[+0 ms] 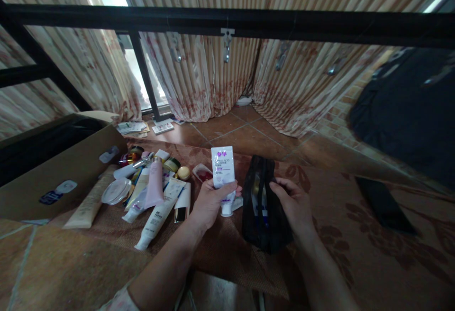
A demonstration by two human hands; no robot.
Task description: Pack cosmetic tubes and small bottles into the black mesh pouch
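Note:
My left hand (212, 202) is closed around a white squeeze tube (223, 166) with purple print, held upright with its cap downward. To its right, my right hand (289, 202) grips the edge of a black mesh zip pouch (267, 228). Through the pouch's long opening a few items show, one with a blue part, but their kinds are unclear. Left of my left hand lies a heap of cosmetics. It includes a white tube (161, 214), a pink tube (155, 183), a beige tube (90, 202) and a round clear-lidded jar (116, 190).
A cardboard box (81, 164) with something black inside stands at the left. A dark phone-like slab (386, 204) lies on the brown patterned cloth (330, 216) at right. Black metal rails (199, 19) with hanging clips cross above. Curtains (199, 78) hang behind; papers (133, 127) lie on the floor.

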